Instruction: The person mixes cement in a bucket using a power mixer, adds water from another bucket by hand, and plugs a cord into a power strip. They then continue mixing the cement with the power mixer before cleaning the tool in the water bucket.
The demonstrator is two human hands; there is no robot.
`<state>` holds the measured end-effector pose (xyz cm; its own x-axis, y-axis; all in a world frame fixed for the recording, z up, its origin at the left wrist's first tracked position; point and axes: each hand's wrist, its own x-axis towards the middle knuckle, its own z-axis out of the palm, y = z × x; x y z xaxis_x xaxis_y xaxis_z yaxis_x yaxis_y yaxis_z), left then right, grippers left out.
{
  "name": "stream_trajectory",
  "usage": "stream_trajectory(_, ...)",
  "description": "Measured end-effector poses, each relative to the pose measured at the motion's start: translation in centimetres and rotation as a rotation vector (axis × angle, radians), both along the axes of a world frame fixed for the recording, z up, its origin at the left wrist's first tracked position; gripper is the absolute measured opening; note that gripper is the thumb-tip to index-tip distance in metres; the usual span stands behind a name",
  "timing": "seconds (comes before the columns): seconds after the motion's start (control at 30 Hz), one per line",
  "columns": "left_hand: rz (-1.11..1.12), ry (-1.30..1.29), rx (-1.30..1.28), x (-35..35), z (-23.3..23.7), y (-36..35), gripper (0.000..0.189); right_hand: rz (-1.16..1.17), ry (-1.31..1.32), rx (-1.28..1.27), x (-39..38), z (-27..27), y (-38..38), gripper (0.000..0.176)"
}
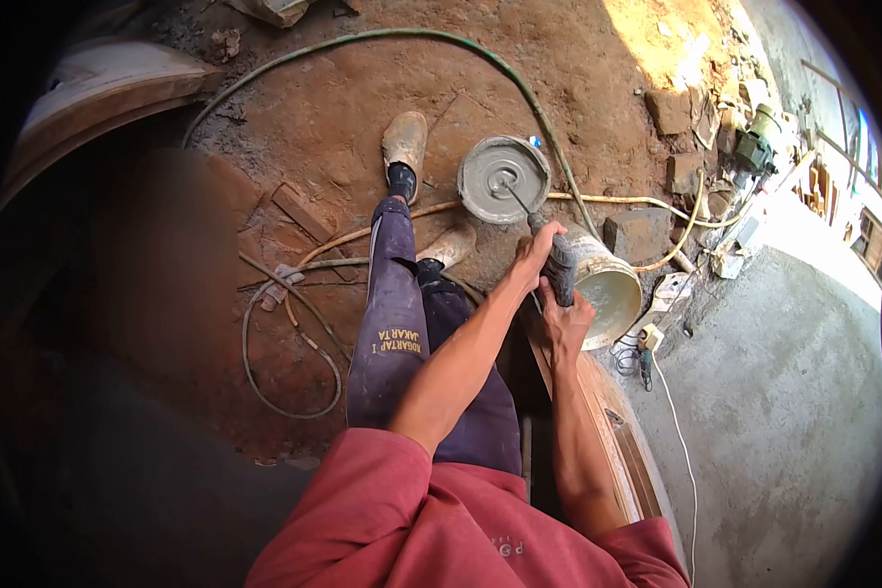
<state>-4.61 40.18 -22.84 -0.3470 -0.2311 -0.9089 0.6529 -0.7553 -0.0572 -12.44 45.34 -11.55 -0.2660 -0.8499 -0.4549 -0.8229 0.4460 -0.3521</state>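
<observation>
A dark power drill [563, 267] is held in both of my hands. My left hand [537, 253] wraps round its front part, while my right hand [566, 318] grips the handle nearer my body. From the drill a thin metal rod [519, 199] runs into a round bucket [467, 201] of wet grey mix [505, 180]. Rings mark the surface of the mix around the rod. Beside and partly beneath the drill, a larger white bucket [625, 284] lies tilted with its mouth facing me; its inside has a pale coating.
A green hose [402, 32] curves over the brown dirt floor, and a yellowish hose [617, 199] passes behind the buckets. Bricks [304, 212] and blocks [637, 235] lie around. At right are a green machine [755, 152], a white cable [681, 431] and a wooden frame [608, 416].
</observation>
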Motion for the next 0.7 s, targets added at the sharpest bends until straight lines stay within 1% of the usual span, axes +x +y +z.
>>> stream_trajectory(0.1, -0.012, -0.033, -0.015, -1.1, 3.9, 2.0, 0.032, -0.013, -0.062, -0.030, -1.1, 3.3, 1.4, 0.040)
stream_trajectory(0.13, 0.014, 0.015, -0.018, -1.3, 4.8, 2.4, 0.032, -0.025, -0.085, -0.031, -1.5, 4.1, 1.9, 0.036)
stream_trajectory(0.2, 0.041, 0.081, -0.054, -1.4, 6.6, 3.2, 0.030, -0.041, -0.085, -0.042, -1.9, 5.9, 2.6, 0.036)
stream_trajectory(0.23, 0.028, 0.074, -0.063, -1.6, 7.0, 3.9, 0.030, -0.049, -0.075, -0.040, -2.0, 6.7, 3.1, 0.035)
stream_trajectory(0.3, 0.008, 0.074, -0.123, -2.2, 8.0, 4.8, 0.031, -0.111, -0.137, -0.076, -2.5, 7.3, 4.6, 0.034)
stream_trajectory(0.4, -0.059, 0.052, -0.160, -2.7, 9.5, 6.2, 0.032, -0.164, -0.191, -0.171, -2.8, 8.8, 6.6, 0.032)
stream_trajectory(0.43, -0.084, 0.045, -0.185, -2.8, 10.0, 6.7, 0.033, -0.180, -0.178, -0.132, -3.2, 9.0, 7.4, 0.032)
stream_trajectory(0.47, -0.134, -0.019, -0.167, -3.8, 9.1, 7.8, 0.035, -0.195, -0.167, -0.093, -3.7, 9.1, 8.2, 0.031)
stream_trajectory(0.5, -0.144, -0.025, -0.175, -3.8, 9.4, 8.2, 0.035, -0.208, -0.158, -0.055, -4.0, 9.0, 9.0, 0.031)
stream_trajectory(0.57, -0.240, -0.064, -0.248, -4.0, 9.9, 9.1, 0.039, -0.215, -0.153, -0.070, -4.7, 8.7, 10.7, 0.031)
stream_trajectory(0.6, -0.249, -0.068, -0.254, -4.1, 10.2, 9.3, 0.039, -0.213, -0.145, -0.080, -5.1, 8.2, 11.5, 0.030)
stream_trajectory(0.7, -0.382, -0.026, -0.223, -3.8, 10.5, 9.9, 0.041, -0.258, -0.200, -0.146, -6.0, 6.2, 14.5, 0.030)
